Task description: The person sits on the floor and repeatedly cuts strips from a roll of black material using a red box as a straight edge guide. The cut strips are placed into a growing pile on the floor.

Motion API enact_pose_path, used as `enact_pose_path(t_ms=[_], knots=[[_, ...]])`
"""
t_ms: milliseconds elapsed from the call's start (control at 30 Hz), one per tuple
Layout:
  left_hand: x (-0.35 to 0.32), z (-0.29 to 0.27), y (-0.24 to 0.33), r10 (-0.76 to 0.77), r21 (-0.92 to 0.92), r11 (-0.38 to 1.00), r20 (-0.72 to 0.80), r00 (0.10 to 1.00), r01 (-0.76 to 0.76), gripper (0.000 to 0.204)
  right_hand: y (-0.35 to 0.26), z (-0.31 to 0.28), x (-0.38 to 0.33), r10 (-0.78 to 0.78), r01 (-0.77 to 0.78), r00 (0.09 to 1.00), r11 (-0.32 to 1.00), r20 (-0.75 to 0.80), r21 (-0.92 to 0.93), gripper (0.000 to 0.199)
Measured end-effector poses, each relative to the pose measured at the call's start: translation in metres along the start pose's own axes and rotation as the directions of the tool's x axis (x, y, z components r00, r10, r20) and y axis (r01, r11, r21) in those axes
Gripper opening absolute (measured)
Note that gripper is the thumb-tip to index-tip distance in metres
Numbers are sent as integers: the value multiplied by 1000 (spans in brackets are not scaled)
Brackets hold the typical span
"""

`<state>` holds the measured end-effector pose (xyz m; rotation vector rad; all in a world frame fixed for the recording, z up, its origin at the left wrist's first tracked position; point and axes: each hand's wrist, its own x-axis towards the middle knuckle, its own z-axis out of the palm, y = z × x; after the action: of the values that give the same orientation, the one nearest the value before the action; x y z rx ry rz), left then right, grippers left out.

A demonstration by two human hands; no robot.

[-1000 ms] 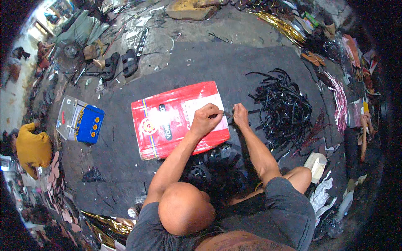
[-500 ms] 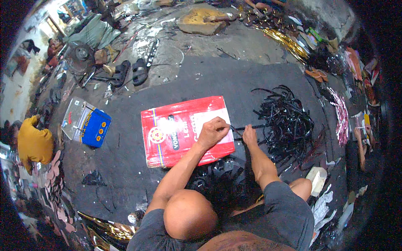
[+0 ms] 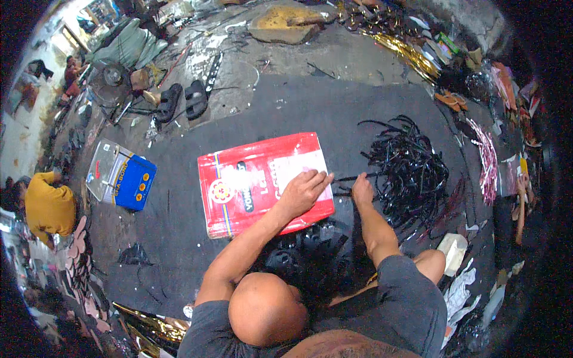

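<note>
A red rectangular tin (image 3: 262, 209) lies on its side in front of me, with a yellow-and-white flower emblem and a pale panel. My left hand (image 3: 303, 192) rests over its right end, fingers stretched out and slightly apart. Close by its fingertips is the end of a thin black strip (image 3: 344, 178). My right hand (image 3: 362, 191), just right of the tin, is closed on black strips with the fingers pinched. A tangled heap of shiny black strips (image 3: 409, 170) lies to the right of that hand. More black material (image 3: 307, 247) is bunched below the tin, partly shaded.
A blue-and-silver tin (image 3: 136, 182) stands on the dark mat (image 3: 322, 110) at left. Beyond the mat are black sandals (image 3: 196, 100), a fan (image 3: 112, 80) and a yellow-topped block (image 3: 286, 25). Gold strips (image 3: 406, 53) and pink strips (image 3: 482, 158) lie at right. A person in mustard clothing (image 3: 51, 203) sits far left.
My left hand has gone from a pinch to stretched fingers and shifted slightly right over the tin's end. The right hand has moved slightly right and up, still pinching strips.
</note>
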<state>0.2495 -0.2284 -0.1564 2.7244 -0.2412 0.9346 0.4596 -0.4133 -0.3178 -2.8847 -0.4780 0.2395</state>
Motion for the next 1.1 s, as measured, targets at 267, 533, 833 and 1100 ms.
enact_pose_path(t_ms=[267,533,833,1100], knots=[[-65,-31,73,-24,-242,970,69,997,40,35,49,-29,-9,116,1,877,970,-466,243,30],[-214,-94,160,-896,131,356,328,299,925,42,10,-67,-205,-165,-3,839,952,519,307,101],[-256,20,140,-830,-322,135,480,284,937,36,-29,-31,-243,-415,116,764,841,494,528,80],[-167,-136,96,-674,-219,215,672,306,952,39,-42,-193,-222,-527,495,751,848,397,188,86]])
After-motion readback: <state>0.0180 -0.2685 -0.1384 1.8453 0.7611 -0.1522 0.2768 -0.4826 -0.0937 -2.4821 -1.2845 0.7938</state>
